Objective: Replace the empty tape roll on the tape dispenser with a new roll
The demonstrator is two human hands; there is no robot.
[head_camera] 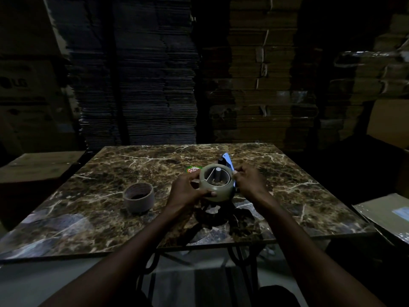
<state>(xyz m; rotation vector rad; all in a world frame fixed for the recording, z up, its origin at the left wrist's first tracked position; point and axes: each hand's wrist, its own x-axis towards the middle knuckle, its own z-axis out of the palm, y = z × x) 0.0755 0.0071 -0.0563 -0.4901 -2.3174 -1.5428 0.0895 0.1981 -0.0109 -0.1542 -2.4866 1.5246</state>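
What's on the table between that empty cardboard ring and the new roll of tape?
Only the left hand, gripping the new roll. Between it and the empty ring the head view shows bare marble table.

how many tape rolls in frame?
2. The new roll sits on the dispenser, held between the left hand and right hand. The empty core stands on the table, left of the hands. Dim light may hide others.

Both bare forearms reach forward and converge at center. The left hand (188, 191) curls inward, fingers wrapped, thumb pressed along the front. The right hand (249, 181) sits opposite, knuckles up, fingertips (236, 172) pinched together toward the left.
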